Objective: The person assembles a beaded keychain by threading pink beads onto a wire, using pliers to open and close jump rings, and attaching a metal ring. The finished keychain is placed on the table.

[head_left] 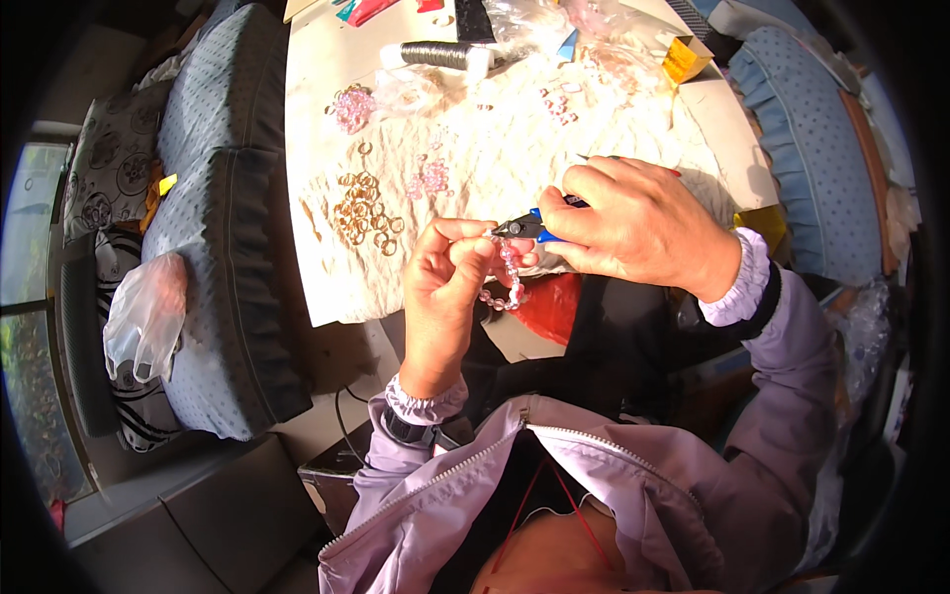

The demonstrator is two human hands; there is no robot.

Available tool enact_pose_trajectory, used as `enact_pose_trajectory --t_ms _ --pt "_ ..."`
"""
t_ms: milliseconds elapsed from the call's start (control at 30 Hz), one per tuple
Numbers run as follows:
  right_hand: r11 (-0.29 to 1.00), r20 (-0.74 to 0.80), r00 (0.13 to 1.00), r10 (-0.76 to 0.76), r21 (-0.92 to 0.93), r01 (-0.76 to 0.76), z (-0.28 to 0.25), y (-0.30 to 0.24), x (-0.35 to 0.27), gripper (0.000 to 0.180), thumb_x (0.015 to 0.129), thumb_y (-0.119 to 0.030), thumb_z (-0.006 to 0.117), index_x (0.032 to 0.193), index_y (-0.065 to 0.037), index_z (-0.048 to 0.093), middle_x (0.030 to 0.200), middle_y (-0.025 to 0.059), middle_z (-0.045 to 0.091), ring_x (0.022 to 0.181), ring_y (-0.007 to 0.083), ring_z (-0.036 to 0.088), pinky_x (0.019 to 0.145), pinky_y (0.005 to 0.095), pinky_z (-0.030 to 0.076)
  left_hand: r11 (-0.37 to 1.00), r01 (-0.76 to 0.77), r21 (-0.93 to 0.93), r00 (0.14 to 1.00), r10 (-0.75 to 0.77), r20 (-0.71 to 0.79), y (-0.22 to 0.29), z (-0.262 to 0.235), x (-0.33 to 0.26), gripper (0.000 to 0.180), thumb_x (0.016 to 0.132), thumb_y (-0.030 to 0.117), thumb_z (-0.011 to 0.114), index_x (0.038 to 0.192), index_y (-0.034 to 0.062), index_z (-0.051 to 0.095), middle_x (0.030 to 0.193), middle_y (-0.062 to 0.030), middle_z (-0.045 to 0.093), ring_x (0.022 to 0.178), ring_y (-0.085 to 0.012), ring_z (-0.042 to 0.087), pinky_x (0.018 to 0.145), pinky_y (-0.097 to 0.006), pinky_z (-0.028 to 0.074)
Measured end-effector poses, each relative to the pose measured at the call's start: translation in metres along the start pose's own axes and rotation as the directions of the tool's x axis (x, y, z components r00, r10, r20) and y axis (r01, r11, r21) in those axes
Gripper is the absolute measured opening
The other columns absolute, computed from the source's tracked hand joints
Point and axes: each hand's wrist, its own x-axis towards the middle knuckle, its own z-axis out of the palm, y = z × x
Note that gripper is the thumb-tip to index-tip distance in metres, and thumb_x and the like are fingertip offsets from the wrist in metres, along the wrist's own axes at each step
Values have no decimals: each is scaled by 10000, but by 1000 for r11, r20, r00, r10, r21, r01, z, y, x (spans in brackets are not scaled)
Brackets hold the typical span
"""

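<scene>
My left hand pinches one end of a string of pink and clear beads between thumb and forefinger. The string hangs in a curve below those fingertips, partly behind them. My right hand is closed round small pliers with black jaws and blue handles. The plier jaws reach the left fingertips, at the upper end of the bead string. Whatever lies between the jaws is too small to make out. A thin dark tip and a bit of red show past my right hand; what they belong to is hidden.
On the pale cloth lie gold-coloured rings, loose pink beads and a pink bead cluster. A spool of dark wire and clear plastic bags lie farther back. Blue-covered sofas flank the table.
</scene>
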Motion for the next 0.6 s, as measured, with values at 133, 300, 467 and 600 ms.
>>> enact_pose_trajectory --t_ms 133,300,467,600 --pt "997 -1 999 -52 -49 52 5 6 1 280 816 -248 727 1020 -89 620 912 58 554 797 230 618 680 355 527 999 40 -27 999 -40 -27 -5 -1 3 125 1032 115 551 1136 45 548 996 -211 732 885 -251 738 710 -327 578" --pt "998 -37 998 48 45 -47 21 15 -4 310 857 -278 722 1093 -105 618 962 76 605 843 268 652 724 379 544 980 130 -151 990 -138 -41 -13 -4 9 140 1030 128 556 1150 56 556 1015 -191 728 893 -226 726 700 -322 568" --pt "943 -118 941 317 -68 -326 33 50 -17 381 887 -281 716 1176 -57 606 1023 113 641 919 305 664 795 414 542 984 112 -140 994 -113 4 -10 -8 9 175 1027 155 563 1174 62 560 1073 -184 714 838 -183 695 686 -293 551" --pt "843 -154 869 471 -214 -494 43 81 -42 404 885 -286 716 1200 -61 600 1041 107 636 984 312 641 855 422 518 981 125 -150 992 -125 9 -5 -6 9 197 1025 160 561 1193 57 559 1093 -179 710 811 -161 681 676 -283 540"
